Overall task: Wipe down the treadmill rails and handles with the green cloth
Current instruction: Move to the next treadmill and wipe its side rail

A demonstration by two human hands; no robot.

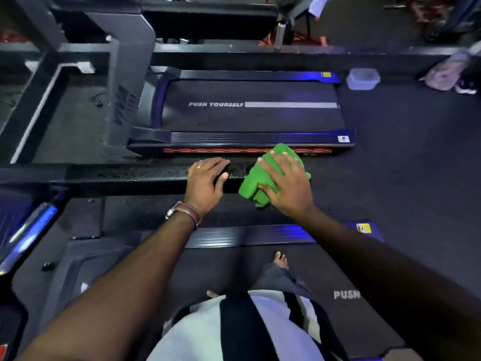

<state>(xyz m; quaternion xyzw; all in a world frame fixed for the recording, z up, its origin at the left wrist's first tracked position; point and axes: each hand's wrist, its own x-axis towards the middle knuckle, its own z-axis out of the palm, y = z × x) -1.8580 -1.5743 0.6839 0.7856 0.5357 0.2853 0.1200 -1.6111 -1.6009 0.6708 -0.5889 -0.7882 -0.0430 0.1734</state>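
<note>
A black treadmill handrail (145,177) runs across the middle of the head view. My left hand (205,182) grips it, fingers curled over the top, with a watch on the wrist. Just to its right my right hand (285,185) lies flat with spread fingers on the folded green cloth (251,187), pressing it onto the end of the same rail. The cloth drapes over the rail on both sides. I stand on the treadmill belt (338,277) below the rail.
A second treadmill (250,113) with "PUSH YOURSELF" on its belt lies beyond the rail. Its console frame (125,82) rises at the left. A clear plastic tub (363,78) and a bag (445,74) sit on the dark floor at the far right.
</note>
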